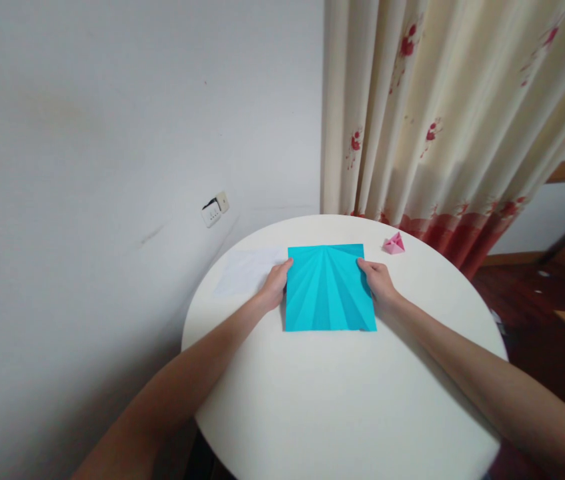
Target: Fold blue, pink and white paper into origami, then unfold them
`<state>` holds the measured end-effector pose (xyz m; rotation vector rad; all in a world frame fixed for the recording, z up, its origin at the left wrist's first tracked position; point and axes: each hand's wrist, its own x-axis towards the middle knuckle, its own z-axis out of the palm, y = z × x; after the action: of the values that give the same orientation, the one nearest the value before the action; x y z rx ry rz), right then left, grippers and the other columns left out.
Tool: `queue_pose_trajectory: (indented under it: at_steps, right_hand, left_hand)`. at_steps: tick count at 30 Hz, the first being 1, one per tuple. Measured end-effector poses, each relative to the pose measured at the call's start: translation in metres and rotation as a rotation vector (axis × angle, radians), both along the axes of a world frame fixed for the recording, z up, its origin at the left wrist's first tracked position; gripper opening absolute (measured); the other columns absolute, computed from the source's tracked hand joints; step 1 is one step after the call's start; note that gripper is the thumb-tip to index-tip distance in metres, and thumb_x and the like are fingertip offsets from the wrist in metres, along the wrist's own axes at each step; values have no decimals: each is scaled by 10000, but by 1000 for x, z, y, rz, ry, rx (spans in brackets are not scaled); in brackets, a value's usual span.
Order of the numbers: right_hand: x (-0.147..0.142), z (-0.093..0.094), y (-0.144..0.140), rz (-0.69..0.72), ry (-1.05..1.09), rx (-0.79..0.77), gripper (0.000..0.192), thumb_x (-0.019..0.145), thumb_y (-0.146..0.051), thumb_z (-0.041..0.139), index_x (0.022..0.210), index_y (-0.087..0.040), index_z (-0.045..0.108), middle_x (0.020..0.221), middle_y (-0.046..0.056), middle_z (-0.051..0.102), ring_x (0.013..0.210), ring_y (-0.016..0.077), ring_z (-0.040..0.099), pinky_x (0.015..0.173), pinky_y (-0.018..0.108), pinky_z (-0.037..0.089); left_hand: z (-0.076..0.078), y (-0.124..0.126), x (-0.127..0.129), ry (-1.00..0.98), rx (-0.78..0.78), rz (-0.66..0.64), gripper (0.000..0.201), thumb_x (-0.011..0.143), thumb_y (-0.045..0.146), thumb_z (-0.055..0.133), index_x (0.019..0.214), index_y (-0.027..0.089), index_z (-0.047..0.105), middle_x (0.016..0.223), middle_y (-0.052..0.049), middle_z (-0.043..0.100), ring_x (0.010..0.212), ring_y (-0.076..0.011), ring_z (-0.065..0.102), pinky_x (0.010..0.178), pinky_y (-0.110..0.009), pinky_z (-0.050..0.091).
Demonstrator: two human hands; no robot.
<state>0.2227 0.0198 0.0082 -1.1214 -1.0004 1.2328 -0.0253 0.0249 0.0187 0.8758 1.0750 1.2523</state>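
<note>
A turquoise sheet of paper (329,290) is held up over the table, with fold creases fanning out from the middle of its top edge. My left hand (277,283) grips its left edge, thumb in front and the other fingers mostly hidden behind. On the opposite edge, my right hand (378,280) pinches the sheet the same way, its thumb near the upper right. Between the hands the paper is spread nearly flat. A small folded pink paper piece (394,244) sits on the table beyond my right hand.
The round white table (332,400) stands near a pale wall (137,120) with a socket (211,212). A white sheet (242,268) lies to the left. Behind the table hangs a cream curtain (387,87) with red flowers. Dark reddish floor (517,290) shows at right.
</note>
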Motion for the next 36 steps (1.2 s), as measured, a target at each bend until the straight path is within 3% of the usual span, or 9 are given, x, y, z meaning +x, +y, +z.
queue_pose_trajectory:
  at_steps: [4, 9, 16, 21, 27, 31, 33, 36]
  right_hand:
    - [-4, -2, -1, 61, 86, -26, 400, 662, -553, 744, 607, -210, 545, 475, -16, 525, 459, 152, 465, 449, 285, 354]
    - [-7, -4, -1, 92, 137, -33, 397, 646, -526, 769, 599, -207, 538, 486, -21, 521, 479, 149, 476, 458, 282, 359]
    - [-5, 3, -2, 114, 207, -88, 363, 629, -483, 802, 649, -188, 591, 578, 8, 599, 510, 147, 494, 491, 288, 416]
    - [-7, 1, -2, 162, 202, -99, 421, 634, -521, 800, 625, -201, 528, 522, -40, 496, 478, 119, 424, 458, 261, 355]
    - [-9, -4, 4, 241, 51, -41, 423, 643, -552, 795, 695, -172, 617, 652, 7, 595, 602, 148, 531, 562, 273, 429]
    - [-13, 16, 21, 192, -5, -3, 444, 631, -586, 772, 664, -163, 642, 685, 34, 631, 632, 162, 544, 605, 298, 460]
    - [-16, 36, 40, 198, -66, 43, 443, 639, -591, 753, 656, -160, 650, 687, 37, 636, 634, 160, 539, 604, 295, 455]
    - [-28, 75, 78, 156, -233, 255, 446, 691, -592, 707, 626, -155, 643, 646, 14, 608, 634, 154, 518, 596, 285, 438]
  left_hand:
    - [7, -2, 0, -120, -82, -8, 299, 737, 401, 730, 902, 155, 698, 878, -90, 747, 783, -236, 685, 770, -365, 550]
    - [13, 0, -5, -127, -215, -24, 268, 763, 452, 647, 787, 185, 659, 713, -65, 702, 683, -231, 663, 693, -367, 560]
    - [7, 6, -11, -85, -91, 40, 274, 731, 403, 706, 846, 157, 672, 727, -41, 696, 636, -180, 623, 653, -310, 519]
    - [13, 7, -19, -34, -2, 72, 343, 681, 422, 767, 844, 131, 689, 755, -48, 705, 646, -178, 623, 664, -307, 499]
    - [25, 4, -31, 86, 30, -25, 363, 689, 437, 760, 859, 120, 715, 794, -83, 722, 674, -206, 638, 679, -338, 506]
    - [43, 19, -46, 152, 110, -59, 384, 668, 443, 790, 835, 105, 721, 783, -97, 710, 691, -203, 631, 677, -320, 483]
    - [58, 35, -57, 191, 173, -47, 379, 672, 448, 799, 821, 110, 717, 790, -86, 704, 708, -180, 623, 691, -297, 465]
    - [89, 66, -78, 247, 267, -15, 380, 666, 444, 814, 851, 126, 719, 842, -63, 707, 752, -150, 608, 739, -279, 446]
